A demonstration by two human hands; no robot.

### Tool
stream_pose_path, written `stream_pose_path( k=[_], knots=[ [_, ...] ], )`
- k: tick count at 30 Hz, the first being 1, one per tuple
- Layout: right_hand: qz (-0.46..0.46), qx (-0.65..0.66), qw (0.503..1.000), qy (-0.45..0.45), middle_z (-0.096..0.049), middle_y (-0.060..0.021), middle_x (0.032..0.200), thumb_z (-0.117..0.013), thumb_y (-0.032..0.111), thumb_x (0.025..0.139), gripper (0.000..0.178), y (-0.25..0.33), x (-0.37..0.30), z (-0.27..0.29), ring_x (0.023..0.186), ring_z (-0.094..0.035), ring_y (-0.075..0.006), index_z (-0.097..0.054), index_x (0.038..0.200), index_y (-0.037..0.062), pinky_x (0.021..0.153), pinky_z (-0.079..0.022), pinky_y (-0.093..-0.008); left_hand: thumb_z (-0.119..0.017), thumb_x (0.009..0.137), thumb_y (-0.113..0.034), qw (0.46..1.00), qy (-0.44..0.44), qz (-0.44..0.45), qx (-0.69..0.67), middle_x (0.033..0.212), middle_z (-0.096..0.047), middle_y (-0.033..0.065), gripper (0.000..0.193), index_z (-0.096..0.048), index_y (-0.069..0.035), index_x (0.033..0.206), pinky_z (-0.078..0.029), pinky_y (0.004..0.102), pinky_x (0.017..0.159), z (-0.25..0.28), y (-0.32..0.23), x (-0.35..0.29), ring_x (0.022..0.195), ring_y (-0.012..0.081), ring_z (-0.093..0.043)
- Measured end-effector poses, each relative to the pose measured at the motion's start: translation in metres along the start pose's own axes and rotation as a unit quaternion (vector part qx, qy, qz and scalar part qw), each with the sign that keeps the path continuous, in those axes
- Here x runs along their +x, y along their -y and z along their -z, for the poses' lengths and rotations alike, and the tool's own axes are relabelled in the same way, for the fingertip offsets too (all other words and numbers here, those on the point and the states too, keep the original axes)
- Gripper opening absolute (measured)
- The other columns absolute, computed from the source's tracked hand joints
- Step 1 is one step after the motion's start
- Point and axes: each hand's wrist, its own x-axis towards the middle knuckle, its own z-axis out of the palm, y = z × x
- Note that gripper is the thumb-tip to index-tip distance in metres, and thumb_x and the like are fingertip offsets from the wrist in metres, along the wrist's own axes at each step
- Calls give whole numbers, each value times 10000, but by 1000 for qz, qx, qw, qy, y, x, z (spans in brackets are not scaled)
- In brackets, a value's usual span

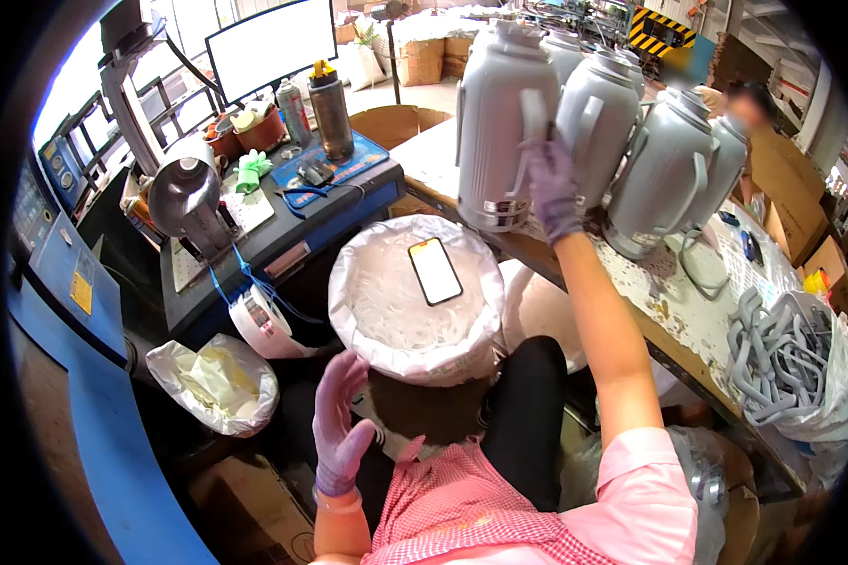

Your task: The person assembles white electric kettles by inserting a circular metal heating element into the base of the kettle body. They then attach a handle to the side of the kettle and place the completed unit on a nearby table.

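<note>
My right hand [554,191], in a purple glove, reaches forward to the large grey jug [495,122] and is closed at its handle. The jug is upright by the near edge of the worn table, ribbed, with a silvery label low on its side. Beside it stand several more grey jugs, among them one with a looped handle [664,169]. My left hand [338,428], gloved too, is raised over my lap, its thumb apart from its fingers and nothing in it. Between the hands, a phone [436,271] with a bright screen lies on a white sack [351,325] of clear plastic rings.
A blue-edged bench [334,212] on the left carries a bottle [330,113], a spray can [293,111] and pliers [301,195]. A bag of grey handles [782,358] sits at the right. A small lined bin [219,381] stands low left. Another person [749,118] is behind the jugs.
</note>
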Motion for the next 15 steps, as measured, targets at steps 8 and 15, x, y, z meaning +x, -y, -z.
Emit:
stream_pose_path(
  k=[8, 15],
  knots=[
    [-66, -223, 968, 89, -695, -237, 963, -654, 449, 907, 407, -55, 69, -84, 931, -664, -421, -690, 982, 51, 811, -509, -499, -677, 888, -196, 950, -172, 127, 227, 1447, -511, 133, 670, -423, 21, 1469, -397, 364, 1099, 88, -40, -72, 1257, 228, -544],
    [-209, -202, 957, -20, -711, -180, 1177, -773, 422, 791, 601, -161, 132, -47, 1014, -705, -323, -668, 1229, 24, 907, -529, -395, -502, 1033, -278, 872, -362, 203, 260, 1433, -520, 115, 525, -426, -37, 1493, -426, 373, 1050, 178, -37, -160, 1195, 221, -557]
  ],
)
